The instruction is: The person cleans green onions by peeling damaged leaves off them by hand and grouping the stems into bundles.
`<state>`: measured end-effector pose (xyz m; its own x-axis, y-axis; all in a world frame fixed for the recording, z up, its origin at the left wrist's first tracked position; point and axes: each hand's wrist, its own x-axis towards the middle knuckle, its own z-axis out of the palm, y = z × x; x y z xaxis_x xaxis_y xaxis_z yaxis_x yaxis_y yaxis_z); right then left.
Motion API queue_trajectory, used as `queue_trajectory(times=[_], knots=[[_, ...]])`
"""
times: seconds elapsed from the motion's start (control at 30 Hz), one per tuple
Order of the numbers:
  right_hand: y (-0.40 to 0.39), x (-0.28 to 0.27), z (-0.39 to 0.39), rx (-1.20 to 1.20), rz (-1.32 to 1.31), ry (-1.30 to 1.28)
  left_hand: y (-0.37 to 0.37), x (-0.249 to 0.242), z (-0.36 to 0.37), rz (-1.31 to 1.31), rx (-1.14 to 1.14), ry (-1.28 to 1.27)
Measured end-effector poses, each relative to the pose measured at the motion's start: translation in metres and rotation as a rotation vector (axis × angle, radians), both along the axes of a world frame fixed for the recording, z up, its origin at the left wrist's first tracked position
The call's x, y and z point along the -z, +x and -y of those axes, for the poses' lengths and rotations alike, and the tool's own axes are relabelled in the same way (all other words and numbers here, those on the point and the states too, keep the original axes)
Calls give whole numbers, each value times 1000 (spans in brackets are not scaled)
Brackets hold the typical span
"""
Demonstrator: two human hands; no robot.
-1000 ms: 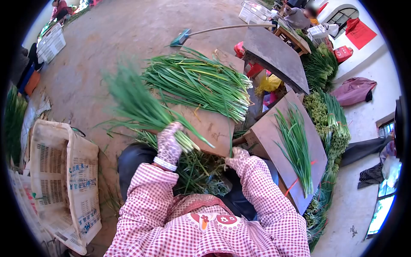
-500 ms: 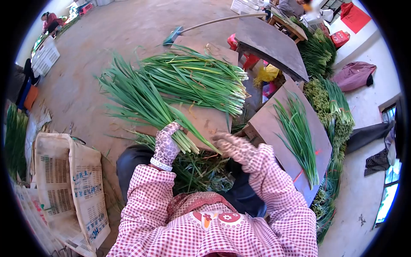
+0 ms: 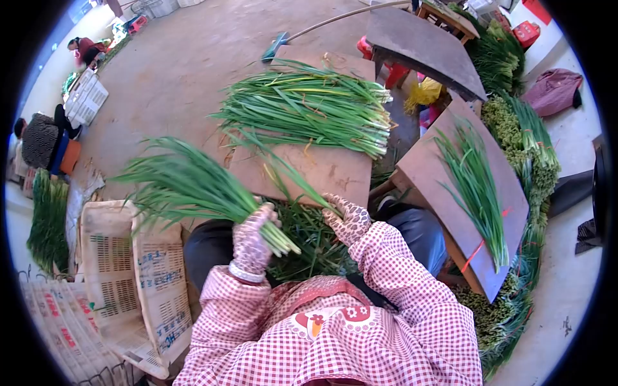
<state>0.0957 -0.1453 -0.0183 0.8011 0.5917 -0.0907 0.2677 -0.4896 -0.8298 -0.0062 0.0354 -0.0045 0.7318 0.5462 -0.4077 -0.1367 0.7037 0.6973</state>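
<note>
From my seat at the head camera, I see my left hand, in a patterned glove, a little to eight o'clock of the centre. It is closed around a held bunch of long green leaves. The pale cut ends come out below the fingers toward five o'clock, and the blurred leaf tips point to ten o'clock.

My right hand, gloved also, is near five o'clock. It grips the lower end of a thin strand, between thumb and fingers; this strand slants up toward eleven o'clock, to the big pile.

The big pile lies at twelve o'clock on a brown board, its white ends toward one o'clock. At three o'clock, a smaller bunch rests on a side board. Loose leaves are at six o'clock, below the hands. A pale crate stands at eight o'clock.
</note>
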Motion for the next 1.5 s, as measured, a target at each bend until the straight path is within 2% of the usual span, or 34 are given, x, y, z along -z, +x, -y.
queue_trajectory(times=[0.03,0.1,0.13,0.27,0.33,0.4,0.43,0.5,0.53,0.57,0.63,0.77,0.8,0.83,0.87,0.9,0.97,1.0,1.1,1.17,1.23,1.27,1.33,1.4,1.5], knots=[[-6,7,-5,-35,-23,20,-1,-3,14,-59,16,-9],[-13,1,-7,-215,275,18,0,3,30,-185,63,28],[-16,0,-7,-271,299,-5,1,6,33,-207,97,42],[-21,-5,-5,-407,229,-209,13,18,39,-226,212,97],[-22,-8,-2,-429,229,-146,11,20,37,-234,263,110],[-21,-1,3,-460,216,-93,10,20,33,-199,277,39],[-23,11,8,-414,325,-140,9,20,33,-147,199,50],[-16,16,17,-324,-97,-184,6,16,20,-78,166,76],[-12,19,22,-386,51,-295,6,1,20,31,91,41],[-9,22,27,-390,53,-287,5,2,12,160,81,-17],[-4,19,35,-370,19,-434,2,-12,5,333,7,-22],[0,4,42,-314,-55,-743,-3,-11,-11,343,158,93],[-1,20,36,-270,-1,-482,-4,-8,-8,338,162,90],[4,-14,26,-375,-263,-291,-3,-7,-1,318,169,117],[1,-24,18,-385,-385,-102,0,-4,8,304,179,144],[-8,-42,8,-253,-652,18,4,-2,17,294,189,170],[-14,-43,-7,-149,-698,74,7,-5,34,150,193,106],[-14,-38,-6,-143,-695,70,9,-3,38,86,182,163],[-18,-20,-9,51,-820,329,11,12,36,32,147,228],[-17,-17,-8,98,-809,248,11,8,33,44,128,240],[-19,-21,-4,111,-662,106,12,-3,27,-6,44,116],[-18,5,-6,96,-483,92,11,-11,22,-7,39,84],[-8,32,21,-306,-82,-356,10,-26,11,41,-67,86],[-3,35,32,-546,149,-570,5,-24,-11,92,-97,168],[3,16,35,-401,91,-503,1,-28,-20,240,19,63]])
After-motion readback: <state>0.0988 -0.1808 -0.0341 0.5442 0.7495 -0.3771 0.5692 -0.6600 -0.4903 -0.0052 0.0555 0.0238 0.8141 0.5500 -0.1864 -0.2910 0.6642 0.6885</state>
